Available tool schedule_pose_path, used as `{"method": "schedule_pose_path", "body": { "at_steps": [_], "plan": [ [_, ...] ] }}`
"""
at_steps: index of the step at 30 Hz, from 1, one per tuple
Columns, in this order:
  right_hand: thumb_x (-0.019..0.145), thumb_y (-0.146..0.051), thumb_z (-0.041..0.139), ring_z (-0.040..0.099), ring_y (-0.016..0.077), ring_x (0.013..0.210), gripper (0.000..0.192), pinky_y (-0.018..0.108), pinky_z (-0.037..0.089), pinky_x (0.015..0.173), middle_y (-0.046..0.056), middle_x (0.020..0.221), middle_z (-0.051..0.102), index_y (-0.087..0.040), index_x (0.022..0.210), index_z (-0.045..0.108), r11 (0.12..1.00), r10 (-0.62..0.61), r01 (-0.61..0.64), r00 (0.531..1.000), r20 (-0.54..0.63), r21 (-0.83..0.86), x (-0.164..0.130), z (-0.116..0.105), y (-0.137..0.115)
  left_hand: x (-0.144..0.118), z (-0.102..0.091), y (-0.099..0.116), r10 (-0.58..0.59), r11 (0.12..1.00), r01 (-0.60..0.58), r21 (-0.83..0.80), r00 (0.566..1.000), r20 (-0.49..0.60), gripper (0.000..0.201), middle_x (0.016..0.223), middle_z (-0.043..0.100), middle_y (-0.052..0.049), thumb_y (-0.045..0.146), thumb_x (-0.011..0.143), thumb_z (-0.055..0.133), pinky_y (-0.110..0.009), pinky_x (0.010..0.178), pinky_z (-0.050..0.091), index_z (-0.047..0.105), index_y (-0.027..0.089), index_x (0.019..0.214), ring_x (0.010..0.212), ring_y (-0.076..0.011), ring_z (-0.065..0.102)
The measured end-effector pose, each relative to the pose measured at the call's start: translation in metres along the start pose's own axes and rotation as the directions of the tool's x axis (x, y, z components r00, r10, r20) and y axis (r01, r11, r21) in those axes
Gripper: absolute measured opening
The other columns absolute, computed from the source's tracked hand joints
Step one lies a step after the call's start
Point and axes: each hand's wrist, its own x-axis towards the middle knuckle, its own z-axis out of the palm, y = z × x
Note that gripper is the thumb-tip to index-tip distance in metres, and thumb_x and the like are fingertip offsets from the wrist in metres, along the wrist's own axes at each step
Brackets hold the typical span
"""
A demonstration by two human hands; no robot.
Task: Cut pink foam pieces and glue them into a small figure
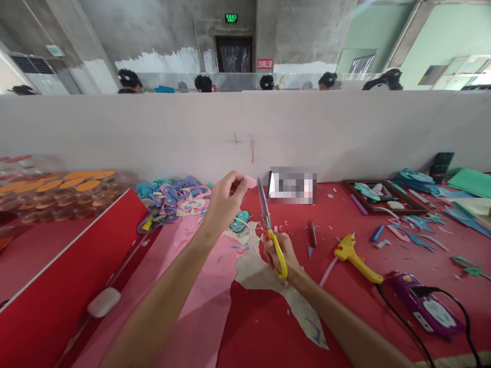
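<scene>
Between thumb and fingertips my left hand (229, 197) pinches a small pink foam piece (250, 182) above the table. Just to its right, my right hand (282, 249) is wrapped round the handle of yellow-handled scissors (264, 202), whose blades point up and look nearly closed. The blade tips are close to the pink piece; I cannot tell whether they touch it. Below my hands lie a green foam cutout (240, 221), a torn greyish sheet (261, 271) and a large pink foam sheet (184, 301).
Foam cutouts (180, 197) pile up at the back left, beside stacked jars (69, 186). A phone-like screen (292, 185) leans on the partition. To the right are a yellow glue gun (356, 258), a purple power box (425, 306) and a brown tray (406, 206) of small items.
</scene>
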Motion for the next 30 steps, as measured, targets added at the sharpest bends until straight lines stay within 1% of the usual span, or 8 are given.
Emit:
{"method": "schedule_pose_path", "body": {
  "at_steps": [3,6,10,13,17,22,28,30],
  "plan": [
    [0.079,-0.093,0.046,0.034,0.0061,0.046,0.077,0.019,0.031,0.043,-0.003,0.058,0.039,-0.016,0.086,0.046,0.989,-0.04,0.032,0.998,0.049,0.141,0.003,0.003,0.015,-0.002,0.003,0.001,0.007,0.999,-0.009,0.034,0.999,0.036,0.028,0.069,0.052,0.0,0.04,0.097,0.051,-0.021,0.057,0.031,0.059,0.016,0.083,0.061,-0.0066,0.04],
    [0.082,-0.089,0.048,0.034,0.0057,0.053,0.075,0.017,0.033,0.047,-0.003,0.067,0.039,-0.016,0.096,0.046,0.976,-0.013,-0.007,0.996,0.092,0.219,0.004,0.005,0.024,-0.005,0.008,0.001,0.007,0.998,-0.012,0.055,0.996,0.092,0.028,0.069,0.051,0.001,0.04,0.097,0.05,-0.022,0.057,0.03,0.061,0.017,0.086,0.061,-0.0068,0.041],
    [0.085,-0.087,0.046,0.037,0.0062,0.054,0.071,0.017,0.034,0.048,-0.002,0.069,0.042,-0.016,0.092,0.045,0.979,0.015,-0.03,0.997,0.075,0.201,0.004,0.006,0.023,-0.007,0.013,0.0,0.025,0.996,-0.036,0.083,0.992,0.127,0.026,0.071,0.052,0.001,0.039,0.098,0.05,-0.021,0.06,0.032,0.064,0.018,0.09,0.064,-0.0063,0.043],
    [0.083,-0.09,0.045,0.036,0.0061,0.052,0.074,0.017,0.034,0.047,-0.002,0.065,0.04,-0.016,0.091,0.045,0.98,-0.003,-0.011,0.997,0.072,0.197,0.004,0.005,0.018,-0.007,0.013,-0.001,0.026,0.993,-0.042,0.11,0.989,0.148,0.026,0.071,0.053,0.001,0.038,0.098,0.051,-0.021,0.062,0.032,0.065,0.018,0.091,0.064,-0.006,0.043],
    [0.08,-0.093,0.045,0.036,0.006,0.049,0.077,0.018,0.032,0.044,-0.002,0.062,0.038,-0.015,0.086,0.045,0.986,-0.035,0.025,0.998,0.053,0.165,0.004,0.003,0.013,-0.006,0.012,0.0,0.038,0.989,-0.059,0.133,0.988,0.152,0.025,0.073,0.057,0.0,0.038,0.097,0.053,-0.021,0.064,0.035,0.065,0.017,0.089,0.067,-0.0061,0.046],
    [0.083,-0.091,0.043,0.036,0.0062,0.046,0.076,0.018,0.033,0.043,-0.003,0.059,0.036,-0.015,0.089,0.047,0.988,-0.049,0.04,0.997,0.055,0.148,0.004,0.0,0.016,-0.007,0.012,0.0,0.037,0.988,-0.06,0.141,0.986,0.164,0.025,0.074,0.059,0.0,0.039,0.096,0.055,-0.021,0.065,0.036,0.065,0.016,0.089,0.067,-0.0061,0.048],
    [0.086,-0.088,0.043,0.036,0.0055,0.049,0.074,0.017,0.033,0.044,-0.002,0.062,0.037,-0.014,0.089,0.048,0.989,-0.08,0.071,0.995,0.064,0.131,0.003,-0.001,0.02,-0.005,0.01,-0.003,0.069,0.99,-0.089,0.111,0.983,0.172,0.024,0.08,0.062,-0.001,0.035,0.097,0.053,-0.021,0.067,0.038,0.068,0.017,0.091,0.07,-0.0062,0.051],
    [0.086,-0.088,0.042,0.036,0.0055,0.049,0.075,0.017,0.033,0.044,-0.002,0.062,0.038,-0.014,0.089,0.048,0.99,-0.086,0.077,0.994,0.073,0.118,0.003,-0.001,0.019,-0.004,0.01,-0.004,0.077,0.989,-0.097,0.11,0.982,0.173,0.021,0.081,0.063,-0.001,0.032,0.097,0.053,-0.021,0.069,0.039,0.066,0.017,0.09,0.072,-0.0065,0.052]
  ]
}}
